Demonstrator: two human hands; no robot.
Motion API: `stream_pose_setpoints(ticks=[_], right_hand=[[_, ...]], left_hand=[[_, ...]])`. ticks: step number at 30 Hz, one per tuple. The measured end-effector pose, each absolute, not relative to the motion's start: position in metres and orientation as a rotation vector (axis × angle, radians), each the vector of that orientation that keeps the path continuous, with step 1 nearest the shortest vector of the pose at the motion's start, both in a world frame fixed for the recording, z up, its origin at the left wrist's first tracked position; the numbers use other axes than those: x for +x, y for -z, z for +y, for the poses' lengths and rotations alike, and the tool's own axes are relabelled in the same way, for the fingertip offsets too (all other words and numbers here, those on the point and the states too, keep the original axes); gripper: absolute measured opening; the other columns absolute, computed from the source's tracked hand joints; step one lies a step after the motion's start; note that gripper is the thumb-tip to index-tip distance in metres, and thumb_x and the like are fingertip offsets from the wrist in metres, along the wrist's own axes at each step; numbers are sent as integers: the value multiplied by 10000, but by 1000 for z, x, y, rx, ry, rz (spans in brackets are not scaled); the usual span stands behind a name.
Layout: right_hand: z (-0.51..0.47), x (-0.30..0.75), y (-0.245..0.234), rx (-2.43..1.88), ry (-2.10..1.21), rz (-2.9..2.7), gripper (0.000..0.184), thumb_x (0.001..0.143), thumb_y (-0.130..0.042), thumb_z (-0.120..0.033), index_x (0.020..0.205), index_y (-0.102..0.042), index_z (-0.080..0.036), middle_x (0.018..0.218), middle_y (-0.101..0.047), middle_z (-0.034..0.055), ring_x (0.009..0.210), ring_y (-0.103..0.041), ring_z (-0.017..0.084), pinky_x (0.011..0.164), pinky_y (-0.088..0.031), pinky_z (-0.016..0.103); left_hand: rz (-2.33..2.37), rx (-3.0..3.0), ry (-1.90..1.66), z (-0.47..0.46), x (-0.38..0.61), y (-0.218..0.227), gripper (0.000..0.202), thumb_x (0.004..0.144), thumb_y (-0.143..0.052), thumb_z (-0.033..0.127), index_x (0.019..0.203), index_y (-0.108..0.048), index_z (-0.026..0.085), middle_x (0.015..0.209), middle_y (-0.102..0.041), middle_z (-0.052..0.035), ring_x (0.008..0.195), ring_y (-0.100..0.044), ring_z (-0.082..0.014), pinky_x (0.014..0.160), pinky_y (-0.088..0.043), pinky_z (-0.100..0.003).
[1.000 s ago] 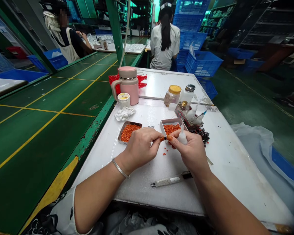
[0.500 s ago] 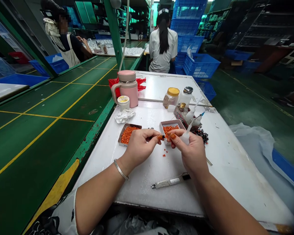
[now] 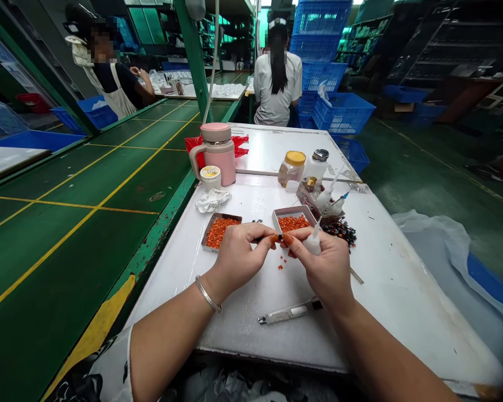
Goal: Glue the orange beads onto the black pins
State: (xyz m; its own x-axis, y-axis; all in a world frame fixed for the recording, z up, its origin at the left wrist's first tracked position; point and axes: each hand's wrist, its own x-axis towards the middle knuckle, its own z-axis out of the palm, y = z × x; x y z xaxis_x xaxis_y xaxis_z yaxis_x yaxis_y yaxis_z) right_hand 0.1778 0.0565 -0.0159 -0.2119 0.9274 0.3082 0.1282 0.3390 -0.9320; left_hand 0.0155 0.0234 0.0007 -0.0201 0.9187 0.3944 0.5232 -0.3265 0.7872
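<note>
My left hand pinches a tiny dark bead between thumb and forefinger, just above the white table. My right hand grips a white plastic squeeze bottle, its thin nozzle pointing up, and its fingertips nearly meet the bead. Behind my hands lie two shallow metal trays of orange beads, the left one and the right one. A few loose orange bits sit on the table beneath my fingers.
A silver-and-white pen-like tube lies near my wrists. Further back stand a pink flask, a crumpled tissue, jars and a dark bead pile. A green bench runs left; blue crates and co-workers stand beyond.
My hands have drawn slightly closer together. The squeeze bottle now stands more upright, with its nozzle nearer my left fingertips. The view has shifted a little.
</note>
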Motion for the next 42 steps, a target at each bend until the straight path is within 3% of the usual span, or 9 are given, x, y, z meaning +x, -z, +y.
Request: stream_pose_setpoints(ticks=[11,18,27,37,42], right_hand=[[58,179,15,-976,-1025,-1646,168,842,-680,-294,728,-741,-187,641,-692,0,565,-595,122,546,-467,239],[56,181,12,-844,-869,-1691,121,817,-740,-287,920,-749,-225,905,-746,30,794,-670,175,737,-527,309],[53,178,15,-742,-772,-1688,77,831,-707,-172,858,-729,-241,845,-712,15,803,-652,174,758,-510,317],[56,177,14,-762,-817,-1678,46,827,-712,-222,860,-733,-247,833,-722,25,775,-659,186,723,-515,326],[48,176,8,-790,-869,-1622,67,805,-720,-211,829,-742,-270,817,-740,24,775,-676,192,754,-546,343]], left_hand=[[1467,1704,-1248,24,16,0,157,837,-619,130,733,-735,151,680,-718,-18,659,-640,-125,642,-467,-228],[1118,1186,-1237,27,13,5,196,817,-689,314,767,-726,128,657,-661,-28,649,-594,-124,660,-491,-243],[1048,1224,-1203,25,13,5,220,814,-718,339,762,-741,126,652,-646,-25,660,-575,-117,674,-471,-239],[1055,1235,-1194,26,9,7,239,822,-711,355,731,-729,135,660,-650,-34,658,-580,-128,686,-489,-254],[1227,1387,-1161,23,15,8,212,831,-696,397,799,-771,201,702,-707,-55,644,-629,-175,615,-515,-287]])
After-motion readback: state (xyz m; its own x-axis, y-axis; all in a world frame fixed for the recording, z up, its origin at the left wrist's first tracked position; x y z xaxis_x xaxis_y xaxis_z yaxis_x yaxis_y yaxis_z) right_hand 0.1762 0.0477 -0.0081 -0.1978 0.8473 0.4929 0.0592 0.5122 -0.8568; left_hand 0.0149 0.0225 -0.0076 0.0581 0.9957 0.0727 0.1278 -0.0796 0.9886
